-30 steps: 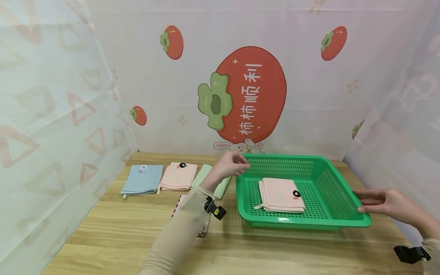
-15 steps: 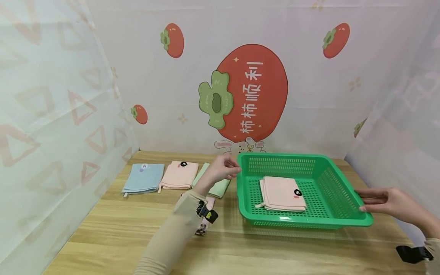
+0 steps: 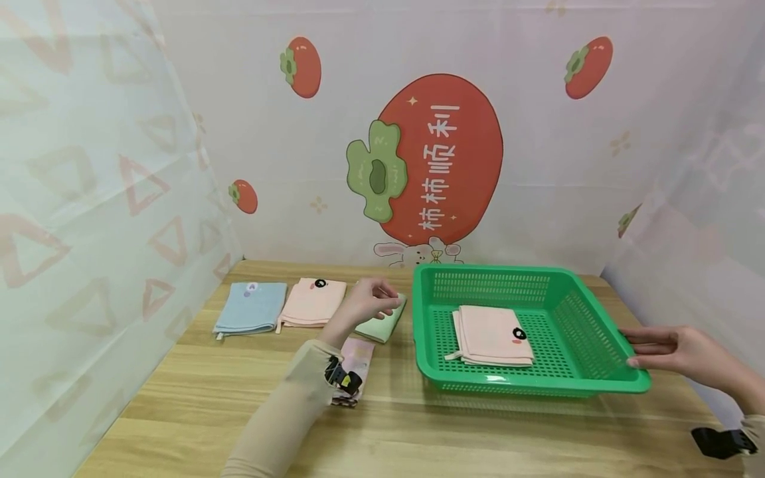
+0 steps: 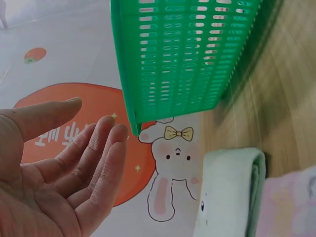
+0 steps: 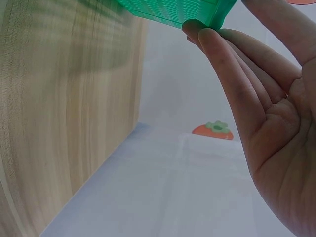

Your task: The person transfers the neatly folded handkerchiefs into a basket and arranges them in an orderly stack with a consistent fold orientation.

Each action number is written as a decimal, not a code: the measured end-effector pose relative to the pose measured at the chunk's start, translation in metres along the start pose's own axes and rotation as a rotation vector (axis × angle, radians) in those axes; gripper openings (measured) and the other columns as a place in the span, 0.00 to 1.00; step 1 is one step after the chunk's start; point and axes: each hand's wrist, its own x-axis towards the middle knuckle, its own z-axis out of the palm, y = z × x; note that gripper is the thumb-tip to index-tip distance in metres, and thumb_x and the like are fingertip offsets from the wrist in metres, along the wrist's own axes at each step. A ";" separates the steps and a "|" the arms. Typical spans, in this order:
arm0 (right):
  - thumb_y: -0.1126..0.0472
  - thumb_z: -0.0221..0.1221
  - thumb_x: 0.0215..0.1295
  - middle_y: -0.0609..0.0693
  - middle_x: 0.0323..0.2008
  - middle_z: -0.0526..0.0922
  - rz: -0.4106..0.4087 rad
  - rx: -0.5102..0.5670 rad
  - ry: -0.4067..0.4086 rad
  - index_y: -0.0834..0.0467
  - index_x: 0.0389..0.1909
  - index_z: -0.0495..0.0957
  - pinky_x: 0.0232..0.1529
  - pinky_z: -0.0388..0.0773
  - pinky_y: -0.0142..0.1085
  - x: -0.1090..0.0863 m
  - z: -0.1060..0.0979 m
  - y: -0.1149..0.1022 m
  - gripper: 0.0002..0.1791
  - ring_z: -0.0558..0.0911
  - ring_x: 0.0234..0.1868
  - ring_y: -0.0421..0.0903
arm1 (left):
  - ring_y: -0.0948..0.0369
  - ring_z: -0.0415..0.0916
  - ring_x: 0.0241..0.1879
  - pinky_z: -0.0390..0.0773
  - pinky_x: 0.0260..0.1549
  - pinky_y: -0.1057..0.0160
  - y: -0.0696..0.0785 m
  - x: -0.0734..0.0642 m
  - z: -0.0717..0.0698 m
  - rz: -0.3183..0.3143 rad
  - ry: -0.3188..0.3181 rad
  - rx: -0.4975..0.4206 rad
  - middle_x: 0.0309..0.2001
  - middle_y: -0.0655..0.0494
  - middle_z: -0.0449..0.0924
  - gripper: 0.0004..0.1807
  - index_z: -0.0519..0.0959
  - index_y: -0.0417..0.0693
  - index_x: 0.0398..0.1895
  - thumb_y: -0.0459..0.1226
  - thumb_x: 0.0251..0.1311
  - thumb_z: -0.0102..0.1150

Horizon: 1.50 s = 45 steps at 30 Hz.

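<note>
My left hand hangs in the air over a folded light green towel, fingers loosely bent and nothing between them. Its palm and parted thumb show in the left wrist view. With fingertips under the rim and thumb over it, my right hand holds the right edge of a green plastic basket. Inside the basket lies a folded pale pink towel with a black eye pattern. A folded pink patterned towel lies below my left hand, partly covered by the wrist strap.
Further left on the wooden table are a folded blue towel and another pale pink towel. Printed cloth walls enclose the back and both sides.
My left hand has moved left, away from the basket's left rim to over the green towel, uncovering more of the patterned towel. My right hand keeps its place on the basket.
</note>
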 end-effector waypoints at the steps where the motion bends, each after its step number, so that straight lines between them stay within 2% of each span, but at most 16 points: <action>1: 0.61 0.63 0.60 0.14 0.43 0.68 0.001 -0.001 0.000 0.79 0.58 0.66 0.33 0.82 0.30 0.000 0.000 0.000 0.33 0.80 0.38 0.23 | 0.46 0.83 0.36 0.83 0.33 0.54 -0.002 -0.001 -0.001 -0.001 0.001 0.002 0.35 0.45 0.82 0.11 0.78 0.38 0.38 0.37 0.58 0.63; 11: 0.62 0.63 0.60 0.15 0.43 0.69 -0.011 0.006 0.003 0.80 0.58 0.65 0.33 0.82 0.31 0.000 0.000 0.003 0.32 0.80 0.38 0.24 | 0.49 0.83 0.34 0.83 0.33 0.54 -0.020 -0.009 -0.013 -0.041 0.041 0.048 0.33 0.49 0.82 0.08 0.79 0.42 0.36 0.37 0.57 0.64; 18: 0.62 0.63 0.60 0.15 0.43 0.69 -0.020 0.009 0.005 0.80 0.58 0.65 0.33 0.82 0.31 0.000 0.000 0.002 0.32 0.80 0.38 0.24 | 0.49 0.82 0.34 0.82 0.30 0.60 -0.033 -0.016 -0.025 -0.077 0.065 0.064 0.32 0.50 0.82 0.08 0.79 0.43 0.36 0.37 0.56 0.65; 24: 0.63 0.63 0.60 0.15 0.44 0.69 -0.027 0.008 0.010 0.79 0.58 0.66 0.32 0.82 0.30 -0.001 0.000 0.001 0.31 0.80 0.38 0.23 | 0.51 0.82 0.34 0.82 0.33 0.55 -0.041 -0.021 -0.034 -0.101 0.077 0.071 0.32 0.50 0.81 0.09 0.79 0.42 0.37 0.37 0.56 0.65; 31: 0.63 0.63 0.60 0.15 0.44 0.69 -0.028 0.005 0.009 0.79 0.58 0.66 0.32 0.82 0.31 0.000 0.001 0.004 0.31 0.80 0.38 0.23 | 0.52 0.81 0.33 0.81 0.32 0.59 -0.053 -0.029 -0.042 -0.120 0.100 0.112 0.32 0.50 0.81 0.09 0.79 0.42 0.36 0.37 0.56 0.65; 38: 0.63 0.62 0.60 0.15 0.44 0.68 -0.037 0.010 -0.001 0.79 0.58 0.65 0.32 0.82 0.32 0.001 0.000 0.006 0.31 0.80 0.38 0.23 | 0.55 0.81 0.33 0.82 0.34 0.59 -0.065 -0.038 -0.051 -0.145 0.113 0.124 0.34 0.48 0.81 0.10 0.78 0.41 0.37 0.36 0.56 0.65; 45: 0.61 0.63 0.60 0.14 0.43 0.67 0.003 -0.010 -0.016 0.78 0.59 0.65 0.34 0.82 0.32 0.000 0.000 0.006 0.33 0.79 0.38 0.23 | 0.55 0.80 0.33 0.82 0.35 0.58 -0.077 -0.045 -0.062 -0.159 0.132 0.143 0.35 0.48 0.81 0.10 0.78 0.41 0.37 0.37 0.55 0.65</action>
